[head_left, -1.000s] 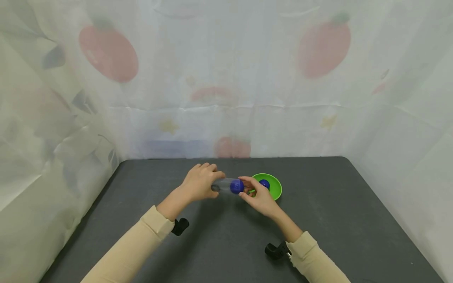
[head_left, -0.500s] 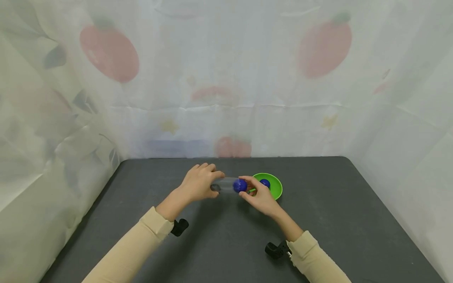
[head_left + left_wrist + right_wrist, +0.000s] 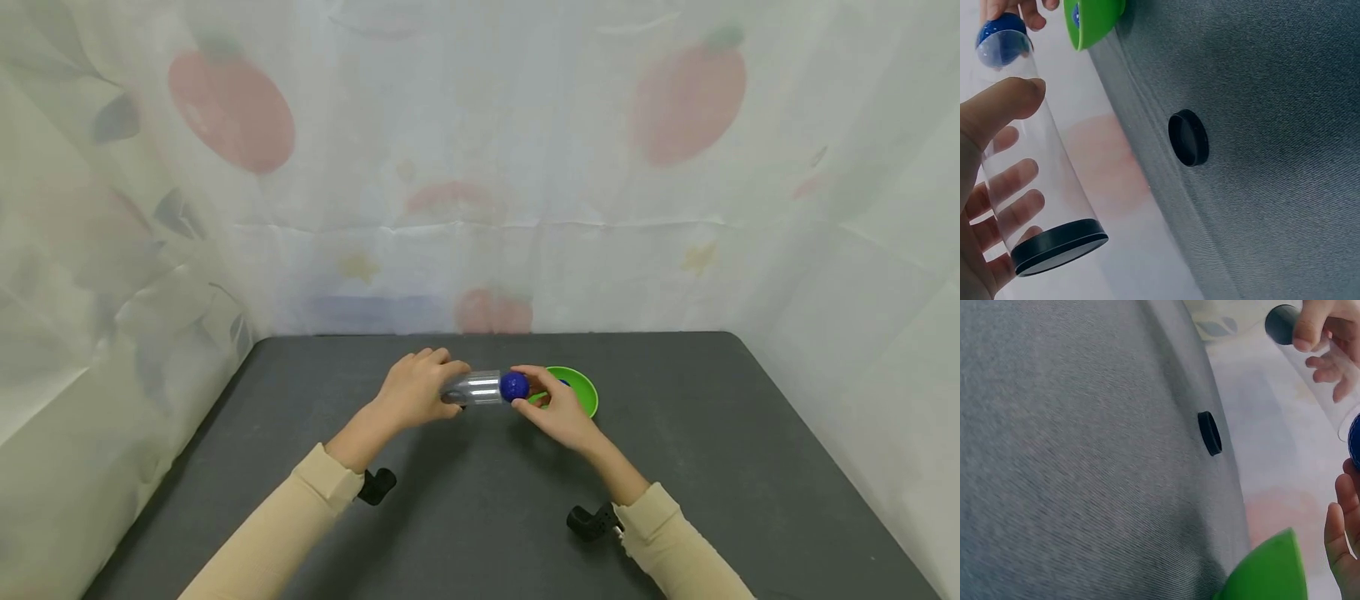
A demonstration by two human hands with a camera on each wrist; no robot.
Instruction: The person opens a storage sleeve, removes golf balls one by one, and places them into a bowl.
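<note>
Head view: left hand (image 3: 415,390) grips a clear tube (image 3: 472,388) held sideways above the counter (image 3: 465,500); right hand (image 3: 558,410) pinches a blue ball (image 3: 514,385) at the tube's open mouth. Just beyond that grip sits a green bowl (image 3: 583,392).

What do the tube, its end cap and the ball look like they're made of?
The tube looks like clear, glossy rigid plastic: the left hand's fingers show through its wall. Its end cap seems matte black plastic. The blue ball, pinched by the right hand at the tube's open end, has a dimpled, slightly shiny surface, possibly rubber or plastic.
</note>
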